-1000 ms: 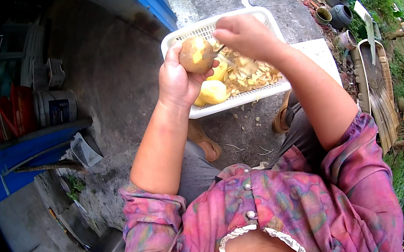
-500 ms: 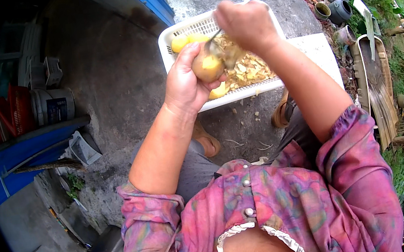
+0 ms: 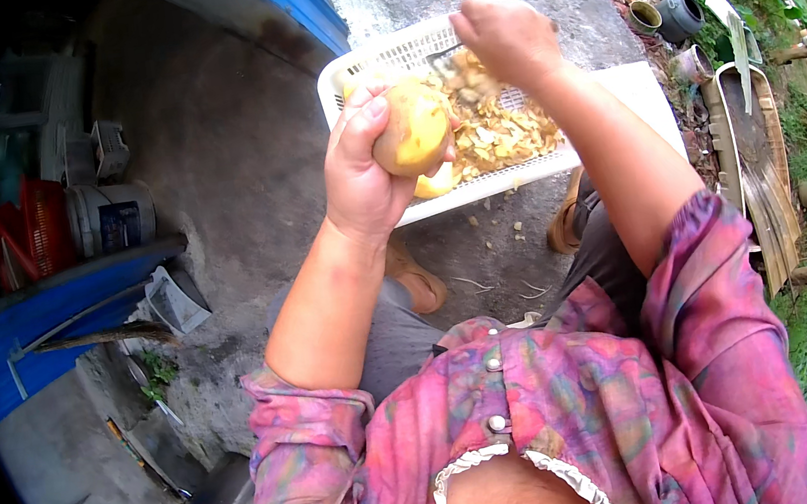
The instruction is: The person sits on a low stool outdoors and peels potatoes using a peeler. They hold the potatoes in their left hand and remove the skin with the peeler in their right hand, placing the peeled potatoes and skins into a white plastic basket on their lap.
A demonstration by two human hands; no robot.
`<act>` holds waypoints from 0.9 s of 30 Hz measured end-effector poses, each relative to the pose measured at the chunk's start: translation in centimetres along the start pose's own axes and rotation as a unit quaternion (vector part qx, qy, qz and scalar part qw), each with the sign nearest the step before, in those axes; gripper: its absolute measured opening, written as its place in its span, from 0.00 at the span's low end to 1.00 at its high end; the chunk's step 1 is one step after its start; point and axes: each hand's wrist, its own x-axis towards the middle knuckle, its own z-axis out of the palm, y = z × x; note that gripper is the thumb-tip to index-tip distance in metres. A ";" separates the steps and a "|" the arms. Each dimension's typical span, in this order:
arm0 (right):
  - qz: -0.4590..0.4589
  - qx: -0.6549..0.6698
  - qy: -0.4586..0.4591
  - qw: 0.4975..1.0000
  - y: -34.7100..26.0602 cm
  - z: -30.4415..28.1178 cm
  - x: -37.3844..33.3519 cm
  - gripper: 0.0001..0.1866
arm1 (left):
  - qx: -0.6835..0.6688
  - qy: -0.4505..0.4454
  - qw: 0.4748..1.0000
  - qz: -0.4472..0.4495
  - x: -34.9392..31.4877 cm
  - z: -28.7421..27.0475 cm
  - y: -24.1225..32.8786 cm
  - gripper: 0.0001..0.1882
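Observation:
My left hand (image 3: pixel 360 172) is wrapped round a partly peeled potato (image 3: pixel 414 128), its yellow flesh bare on top and brown skin left along the side. Away from the potato, to its upper right, my right hand (image 3: pixel 510 37) is closed on a thin metal peeling tool (image 3: pixel 442 52). Blur and my fingers hide most of the tool. Under both hands stands a white plastic basket (image 3: pixel 505 179), holding many pale peels (image 3: pixel 500 134). A peeled yellow potato (image 3: pixel 435 183) shows beneath my left hand, inside the basket's near edge.
The basket rests partly over a white board (image 3: pixel 646 106) at its right. Scraps of peel lie on the concrete by my shoes (image 3: pixel 414 281). Red crates (image 3: pixel 43 231) and a white bucket (image 3: pixel 122 216) stand far left; pots (image 3: pixel 680 19) and a long trough (image 3: pixel 755 158) are at right.
My right hand has drawn the tool off the potato, up and to the right. The potato is turned in my left hand, showing more bare flesh.

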 end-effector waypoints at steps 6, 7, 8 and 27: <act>-0.128 0.156 0.140 0.969 -2.5 -1.0 -1.1 0.15 | 0.005 0.064 0.996 0.056 0.4 -1.0 -0.5 0.16; -0.128 0.116 0.102 0.980 -3.3 -1.4 -1.9 0.15 | 0.002 0.091 0.993 0.072 0.6 -0.5 -0.9 0.15; -0.127 0.076 0.064 0.987 -4.0 -2.3 -2.5 0.16 | -0.001 0.117 0.989 0.088 0.8 -0.1 -1.2 0.14; -0.042 0.053 0.103 0.992 1.0 0.1 0.2 0.17 | 0.080 -0.020 0.995 0.061 0.0 0.0 0.0 0.19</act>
